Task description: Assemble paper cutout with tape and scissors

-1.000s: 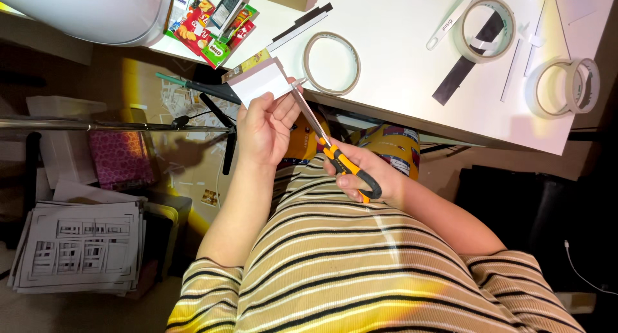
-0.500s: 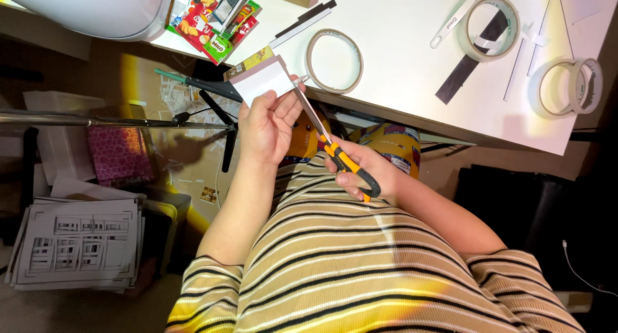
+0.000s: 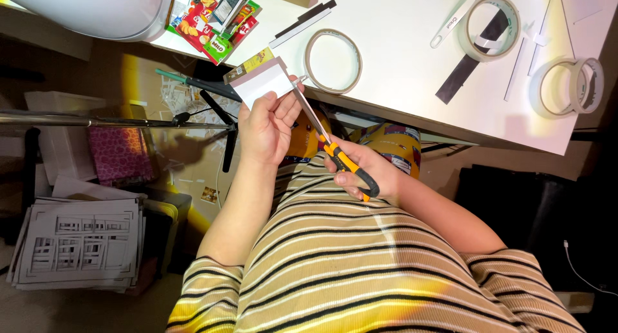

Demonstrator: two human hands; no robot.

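A white table [image 3: 399, 63] carries three tape rolls [image 3: 333, 61] [image 3: 492, 27] [image 3: 566, 87] beyond the hands. Snack packets [image 3: 209, 21] lie further left of them. A stack of printed sheets [image 3: 77, 244] sits low, well left of the arms.

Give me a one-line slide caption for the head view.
Left hand holds a small white card while the right hand works orange-handled scissors at its edge, beside a white table.

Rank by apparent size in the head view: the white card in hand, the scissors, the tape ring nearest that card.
1. Scissors, longest.
2. White card and tape ring look alike; the card is nearer the camera, so unranked.
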